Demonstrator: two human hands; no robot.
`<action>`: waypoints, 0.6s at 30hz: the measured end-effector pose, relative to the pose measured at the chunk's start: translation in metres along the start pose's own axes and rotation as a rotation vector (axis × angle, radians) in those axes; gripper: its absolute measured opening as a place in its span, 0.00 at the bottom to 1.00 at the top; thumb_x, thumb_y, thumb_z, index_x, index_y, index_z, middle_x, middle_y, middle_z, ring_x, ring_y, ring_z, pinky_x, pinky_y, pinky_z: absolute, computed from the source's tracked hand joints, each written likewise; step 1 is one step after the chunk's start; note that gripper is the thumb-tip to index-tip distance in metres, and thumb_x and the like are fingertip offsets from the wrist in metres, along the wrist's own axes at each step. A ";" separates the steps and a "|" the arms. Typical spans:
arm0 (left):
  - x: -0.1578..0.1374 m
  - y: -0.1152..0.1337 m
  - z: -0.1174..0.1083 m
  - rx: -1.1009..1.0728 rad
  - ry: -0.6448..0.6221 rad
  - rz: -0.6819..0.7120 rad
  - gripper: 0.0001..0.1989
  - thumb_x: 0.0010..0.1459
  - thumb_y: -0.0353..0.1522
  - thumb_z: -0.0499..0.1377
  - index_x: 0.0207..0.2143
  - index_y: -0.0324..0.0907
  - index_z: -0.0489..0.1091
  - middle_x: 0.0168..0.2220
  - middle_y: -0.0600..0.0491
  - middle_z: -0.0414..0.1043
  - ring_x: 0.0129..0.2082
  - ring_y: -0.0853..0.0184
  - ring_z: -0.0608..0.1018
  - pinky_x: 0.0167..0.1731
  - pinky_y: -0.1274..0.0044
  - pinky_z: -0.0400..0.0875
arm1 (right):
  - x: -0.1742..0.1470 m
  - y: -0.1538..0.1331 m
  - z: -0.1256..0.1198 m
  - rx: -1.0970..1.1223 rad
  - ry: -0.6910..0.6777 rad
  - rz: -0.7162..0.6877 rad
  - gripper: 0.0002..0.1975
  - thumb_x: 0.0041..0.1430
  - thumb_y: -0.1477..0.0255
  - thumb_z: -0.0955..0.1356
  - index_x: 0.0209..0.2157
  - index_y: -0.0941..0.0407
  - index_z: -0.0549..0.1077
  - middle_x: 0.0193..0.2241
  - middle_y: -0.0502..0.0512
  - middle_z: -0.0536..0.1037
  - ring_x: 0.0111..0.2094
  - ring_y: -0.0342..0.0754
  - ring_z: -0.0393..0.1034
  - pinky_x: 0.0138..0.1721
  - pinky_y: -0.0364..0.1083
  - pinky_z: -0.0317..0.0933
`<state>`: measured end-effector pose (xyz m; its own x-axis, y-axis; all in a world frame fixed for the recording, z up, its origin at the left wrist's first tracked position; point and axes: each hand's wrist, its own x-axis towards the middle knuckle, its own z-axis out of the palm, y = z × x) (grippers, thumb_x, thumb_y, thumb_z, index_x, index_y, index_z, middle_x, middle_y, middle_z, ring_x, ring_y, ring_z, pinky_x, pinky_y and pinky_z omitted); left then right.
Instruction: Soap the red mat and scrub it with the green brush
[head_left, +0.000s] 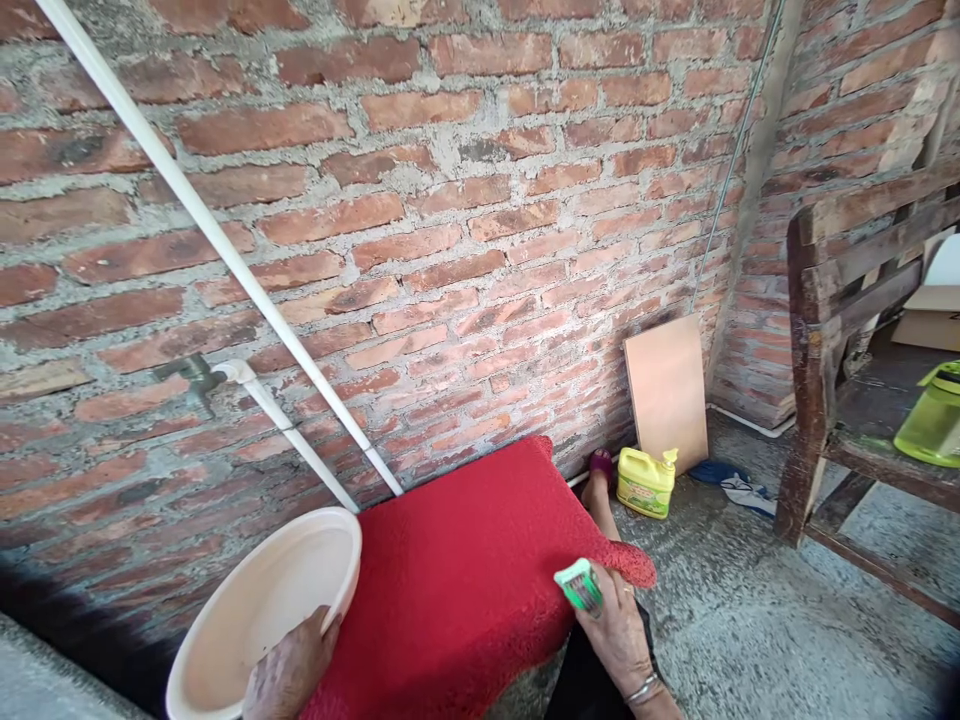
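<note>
My left hand (289,665) is closed on the near rim of a pale pink plastic basin (225,570), which is tilted beside the left edge of a red cloth. Nothing but a few small specks shows inside the basin. In my right hand (619,630) is a small green-and-white scrub brush (577,585), held above the right part of the cloth. The red cloth (457,560) has a fuzzy, textured border and lies spread over something low whose shape is hidden.
A brick wall (450,200) rises behind, with white pipes (217,235) and a tap (193,378) at left. A yellow jug (646,482) and a leaning board (667,395) stand beyond my foot. On the right, a wooden bench (814,370) holds a green bottle (934,420).
</note>
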<state>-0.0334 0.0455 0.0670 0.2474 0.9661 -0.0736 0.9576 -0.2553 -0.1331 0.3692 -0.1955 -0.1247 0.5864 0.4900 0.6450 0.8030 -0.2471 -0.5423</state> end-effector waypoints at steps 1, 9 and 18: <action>-0.001 0.001 -0.002 -0.005 -0.021 -0.005 0.24 0.70 0.39 0.42 0.54 0.43 0.74 0.43 0.41 0.83 0.44 0.49 0.84 0.45 0.61 0.75 | 0.003 0.009 -0.005 -0.007 0.028 0.049 0.31 0.63 0.44 0.61 0.53 0.53 0.70 0.43 0.61 0.79 0.43 0.58 0.75 0.46 0.57 0.71; -0.005 0.006 -0.005 -0.025 -0.073 -0.007 0.25 0.71 0.38 0.39 0.54 0.42 0.72 0.45 0.39 0.81 0.47 0.48 0.82 0.47 0.59 0.73 | 0.005 0.016 -0.023 -0.014 0.128 0.177 0.36 0.60 0.41 0.63 0.54 0.57 0.68 0.42 0.65 0.77 0.41 0.60 0.74 0.42 0.57 0.71; -0.002 0.002 0.001 -0.028 -0.042 0.009 0.23 0.69 0.39 0.42 0.51 0.42 0.73 0.42 0.40 0.82 0.44 0.49 0.83 0.43 0.63 0.74 | 0.006 0.001 -0.008 -0.022 -0.010 -0.041 0.25 0.63 0.51 0.64 0.55 0.50 0.69 0.46 0.60 0.77 0.44 0.59 0.73 0.46 0.58 0.69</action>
<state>-0.0325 0.0433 0.0661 0.2501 0.9612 -0.1163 0.9593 -0.2623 -0.1047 0.3743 -0.1996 -0.1173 0.5517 0.5088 0.6609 0.8287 -0.2451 -0.5031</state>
